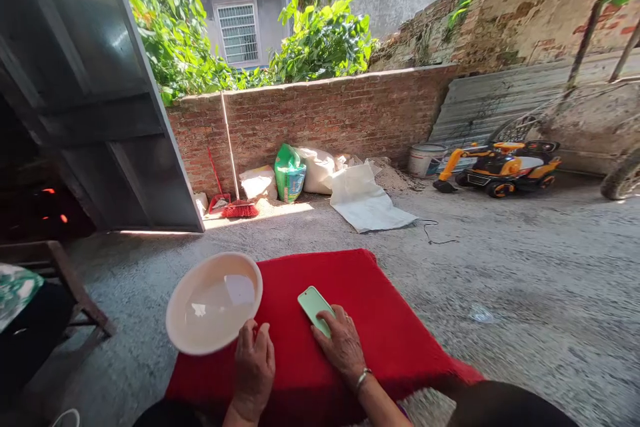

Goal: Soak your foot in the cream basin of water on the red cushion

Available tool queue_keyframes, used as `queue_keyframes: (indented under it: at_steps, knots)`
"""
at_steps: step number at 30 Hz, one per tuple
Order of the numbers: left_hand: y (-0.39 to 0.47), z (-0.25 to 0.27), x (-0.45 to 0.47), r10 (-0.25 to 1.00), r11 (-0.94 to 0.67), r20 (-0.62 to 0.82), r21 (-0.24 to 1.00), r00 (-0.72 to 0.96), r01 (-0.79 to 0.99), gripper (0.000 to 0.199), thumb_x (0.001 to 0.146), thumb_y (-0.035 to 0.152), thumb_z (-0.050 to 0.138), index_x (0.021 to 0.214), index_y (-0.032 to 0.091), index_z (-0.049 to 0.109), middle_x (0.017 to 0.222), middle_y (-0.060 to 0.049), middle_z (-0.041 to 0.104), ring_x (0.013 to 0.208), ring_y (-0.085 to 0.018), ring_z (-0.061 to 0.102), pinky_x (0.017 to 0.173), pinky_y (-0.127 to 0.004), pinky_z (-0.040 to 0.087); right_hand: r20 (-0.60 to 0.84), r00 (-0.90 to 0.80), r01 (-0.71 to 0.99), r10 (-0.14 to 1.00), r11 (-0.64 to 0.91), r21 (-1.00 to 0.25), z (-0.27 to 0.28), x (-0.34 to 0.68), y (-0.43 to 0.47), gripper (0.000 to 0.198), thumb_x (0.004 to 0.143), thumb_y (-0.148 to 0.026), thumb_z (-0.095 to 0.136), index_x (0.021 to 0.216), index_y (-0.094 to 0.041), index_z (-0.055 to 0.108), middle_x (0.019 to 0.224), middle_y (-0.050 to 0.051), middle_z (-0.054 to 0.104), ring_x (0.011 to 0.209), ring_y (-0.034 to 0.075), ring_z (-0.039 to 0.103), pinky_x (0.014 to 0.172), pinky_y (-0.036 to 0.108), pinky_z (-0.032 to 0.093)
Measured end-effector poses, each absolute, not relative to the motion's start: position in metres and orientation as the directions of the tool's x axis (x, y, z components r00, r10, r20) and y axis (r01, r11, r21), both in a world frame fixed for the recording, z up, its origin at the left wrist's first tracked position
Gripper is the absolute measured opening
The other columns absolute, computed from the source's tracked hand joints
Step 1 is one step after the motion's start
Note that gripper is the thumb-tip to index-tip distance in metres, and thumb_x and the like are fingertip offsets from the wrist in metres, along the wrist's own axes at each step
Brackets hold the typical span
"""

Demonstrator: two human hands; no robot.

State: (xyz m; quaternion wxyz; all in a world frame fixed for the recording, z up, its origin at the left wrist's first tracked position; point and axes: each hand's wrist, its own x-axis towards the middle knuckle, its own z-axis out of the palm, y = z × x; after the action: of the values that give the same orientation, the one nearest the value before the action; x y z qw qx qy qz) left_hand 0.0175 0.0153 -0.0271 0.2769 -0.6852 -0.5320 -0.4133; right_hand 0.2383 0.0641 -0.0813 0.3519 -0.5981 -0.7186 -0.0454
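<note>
A phone with a pale green face (314, 307) lies at a slant over the red cloth (295, 273). My right hand (343, 340), with a bracelet at the wrist, grips its lower end, thumb on the near side and fingers across the top. Left of it, my left hand (254, 353) hovers by the near rim of a pale plastic basin (175, 320). Its fingers are loosely bent, with a gap between thumb and forefinger, and nothing shows in them. Clear water appears to stand in the basin, which sits on the cloth's left side.
Beyond the cloth is a concrete floor with a white sheet (367, 203), sacks (316, 170) and a red broom (240, 209) along a brick wall. A toy excavator (505, 167) stands right. A metal door (145, 120) and a wooden chair (75, 287) are left.
</note>
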Motion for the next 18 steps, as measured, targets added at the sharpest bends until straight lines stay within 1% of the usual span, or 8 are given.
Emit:
queue_keyframes:
  at_steps: [2, 3, 5, 8, 10, 13, 15, 18]
  knots:
    - [0.014, -0.018, 0.007, 0.51, -0.238, 0.856, 0.045, 0.086, 0.97, 0.022, 0.092, 0.01, 0.043, 0.099, 0.02, 0.061, 0.095, -0.006, 0.059, 0.088, -0.017, 0.06, 0.076, -0.029, 0.05, 0.538, -0.038, 0.883, 0.842, 0.28, -0.376, -0.077, 0.236, 0.062, 0.014, 0.079, -0.03, 0.064, 0.092, -0.027, 0.067, 0.097, 0.005, 0.06, 0.086, 0.02, 0.056, 0.077, 0.031, 0.043]
    - [0.014, -0.013, 0.001, 0.528, -0.182, 0.847, 0.039, 0.064, 0.983, 0.021, 0.092, 0.012, 0.044, 0.099, 0.02, 0.062, 0.095, -0.007, 0.061, 0.088, -0.018, 0.061, 0.076, -0.031, 0.049, 0.52, -0.055, 0.872, 0.853, 0.295, -0.391, -0.074, 0.234, 0.06, 0.014, 0.078, -0.029, 0.065, 0.092, -0.027, 0.067, 0.098, 0.005, 0.061, 0.087, 0.02, 0.056, 0.077, 0.031, 0.044]
    - [0.014, -0.006, -0.009, 0.621, -0.041, 0.784, 0.029, 0.003, 0.999, 0.02, 0.093, 0.017, 0.047, 0.103, 0.02, 0.064, 0.098, -0.008, 0.065, 0.091, -0.021, 0.062, 0.077, -0.035, 0.047, 0.48, -0.129, 0.837, 0.868, 0.355, -0.416, -0.069, 0.232, 0.058, 0.015, 0.076, -0.027, 0.066, 0.091, -0.027, 0.068, 0.099, 0.004, 0.061, 0.088, 0.02, 0.057, 0.078, 0.03, 0.044]
    - [0.014, 0.001, -0.019, 0.834, 0.069, 0.549, -0.004, -0.055, 0.998, 0.024, 0.094, 0.03, 0.051, 0.111, 0.021, 0.066, 0.095, -0.007, 0.071, 0.089, -0.024, 0.066, 0.075, -0.037, 0.045, 0.439, -0.213, 0.798, 0.873, 0.414, -0.437, -0.065, 0.23, 0.055, 0.016, 0.073, -0.025, 0.067, 0.088, -0.028, 0.068, 0.1, 0.002, 0.062, 0.089, 0.019, 0.057, 0.079, 0.03, 0.044]
    - [0.015, 0.003, -0.021, 0.92, 0.071, 0.387, -0.03, -0.053, 0.997, 0.027, 0.093, 0.035, 0.052, 0.112, 0.021, 0.066, 0.089, -0.005, 0.073, 0.085, -0.024, 0.068, 0.074, -0.038, 0.046, 0.441, -0.178, 0.809, 0.88, 0.386, -0.444, -0.064, 0.232, 0.055, 0.015, 0.074, -0.026, 0.066, 0.089, -0.028, 0.068, 0.099, 0.003, 0.062, 0.088, 0.019, 0.058, 0.078, 0.03, 0.044]
    - [0.017, 0.007, -0.021, 0.963, 0.084, 0.26, -0.051, -0.068, 0.995, 0.025, 0.096, 0.028, 0.045, 0.1, 0.022, 0.069, 0.087, -0.005, 0.074, 0.088, -0.024, 0.069, 0.076, -0.037, 0.047, 0.487, -0.087, 0.844, 0.869, 0.324, -0.427, -0.066, 0.235, 0.057, 0.012, 0.077, -0.029, 0.065, 0.089, -0.027, 0.067, 0.097, 0.004, 0.062, 0.085, 0.019, 0.058, 0.077, 0.03, 0.044]
    - [0.018, 0.008, -0.021, 0.968, 0.084, 0.242, -0.046, -0.071, 0.995, 0.03, 0.096, 0.021, 0.041, 0.093, 0.022, 0.07, 0.085, -0.004, 0.074, 0.087, -0.022, 0.07, 0.077, -0.037, 0.047, 0.522, -0.048, 0.861, 0.851, 0.301, -0.411, -0.068, 0.238, 0.059, 0.012, 0.078, -0.031, 0.064, 0.089, -0.027, 0.067, 0.096, 0.004, 0.062, 0.083, 0.019, 0.058, 0.076, 0.03, 0.044]
    - [0.017, 0.007, -0.024, 0.966, 0.072, 0.253, -0.041, -0.059, 0.997, 0.029, 0.095, 0.017, 0.042, 0.092, 0.022, 0.071, 0.084, -0.003, 0.075, 0.086, -0.022, 0.07, 0.077, -0.037, 0.048, 0.536, -0.037, 0.864, 0.844, 0.297, -0.407, -0.07, 0.239, 0.06, 0.012, 0.078, -0.03, 0.064, 0.089, -0.027, 0.066, 0.093, 0.003, 0.062, 0.081, 0.018, 0.058, 0.075, 0.029, 0.043]
